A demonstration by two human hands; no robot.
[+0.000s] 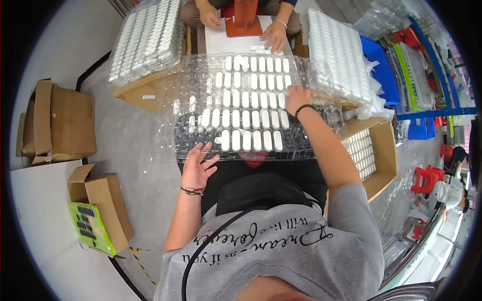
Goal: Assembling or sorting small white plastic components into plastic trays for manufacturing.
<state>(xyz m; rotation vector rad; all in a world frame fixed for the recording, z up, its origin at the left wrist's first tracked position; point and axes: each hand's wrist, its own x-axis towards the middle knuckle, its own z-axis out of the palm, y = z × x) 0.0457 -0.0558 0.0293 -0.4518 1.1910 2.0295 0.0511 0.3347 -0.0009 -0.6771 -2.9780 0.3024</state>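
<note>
In front of me lies a clear plastic blister tray with rows of white, long rounded pieces in its pockets. Its left side has only a few pieces among see-through pockets. My left hand is at the tray's near left edge, palm turned up, fingers spread and holding nothing. At the right ends of the middle rows, my right hand rests with its fingers curled down. The back of that hand hides what its fingertips grip, if anything.
Across from me a co-worker's hands flank a red-orange press stand. Stacks of filled trays stand far left and far right. An open carton with white pieces is by my right arm. Cardboard boxes sit at left.
</note>
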